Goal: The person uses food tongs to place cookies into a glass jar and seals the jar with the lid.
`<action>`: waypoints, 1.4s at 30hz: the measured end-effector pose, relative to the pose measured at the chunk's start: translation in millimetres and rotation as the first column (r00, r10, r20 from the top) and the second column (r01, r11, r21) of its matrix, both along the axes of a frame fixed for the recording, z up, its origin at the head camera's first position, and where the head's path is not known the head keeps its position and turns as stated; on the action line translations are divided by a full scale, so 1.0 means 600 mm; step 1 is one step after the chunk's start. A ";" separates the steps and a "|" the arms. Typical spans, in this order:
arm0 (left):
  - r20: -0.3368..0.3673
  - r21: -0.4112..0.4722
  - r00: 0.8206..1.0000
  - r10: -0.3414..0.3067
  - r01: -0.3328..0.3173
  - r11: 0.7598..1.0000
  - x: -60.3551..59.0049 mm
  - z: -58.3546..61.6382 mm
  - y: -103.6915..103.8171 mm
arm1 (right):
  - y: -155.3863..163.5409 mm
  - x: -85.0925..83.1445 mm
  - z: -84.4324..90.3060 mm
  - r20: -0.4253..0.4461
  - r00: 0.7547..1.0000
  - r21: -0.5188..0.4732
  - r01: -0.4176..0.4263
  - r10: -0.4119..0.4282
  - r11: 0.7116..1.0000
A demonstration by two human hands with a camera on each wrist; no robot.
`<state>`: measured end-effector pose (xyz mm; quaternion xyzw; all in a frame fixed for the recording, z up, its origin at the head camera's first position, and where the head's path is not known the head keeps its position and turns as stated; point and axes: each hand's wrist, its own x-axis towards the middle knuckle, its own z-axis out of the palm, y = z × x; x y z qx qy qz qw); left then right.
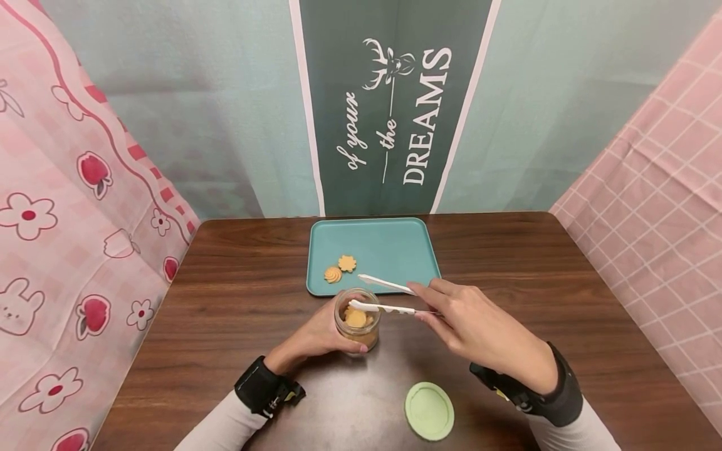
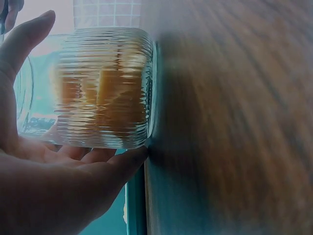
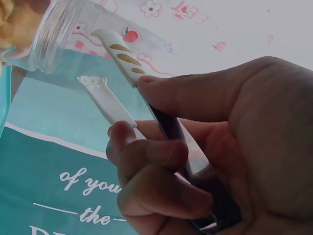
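- Teal tray (image 1: 395, 247) sits on the table (image 1: 564, 282) just beyond both hands, two cookies (image 1: 340, 269) on it.
- Left hand (image 1: 316, 335) wraps the ribbed glass jar (image 1: 357, 326) of cookies.
- Right hand (image 1: 474, 326) pinches white tongs (image 1: 383, 297), tips parted over the jar's mouth.
- Green lid (image 1: 429, 411) lies near the right wrist.

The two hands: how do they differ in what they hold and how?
The left hand wraps around a ribbed glass jar of cookies standing on the table; the right hand pinches white tongs between thumb and fingers. The left hand rests low on the table, while the right hand is raised, tongs open over the jar's mouth. Both wear black wrist straps.
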<state>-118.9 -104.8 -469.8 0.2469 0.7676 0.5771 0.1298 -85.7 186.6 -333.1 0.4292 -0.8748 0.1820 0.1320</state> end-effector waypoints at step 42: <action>-0.009 -0.007 1.000 0.000 0.000 1.000 -0.001 -0.001 -0.002 | -0.052 -0.103 -0.068 0.173 0.960 -0.078 0.236 -0.220 0.969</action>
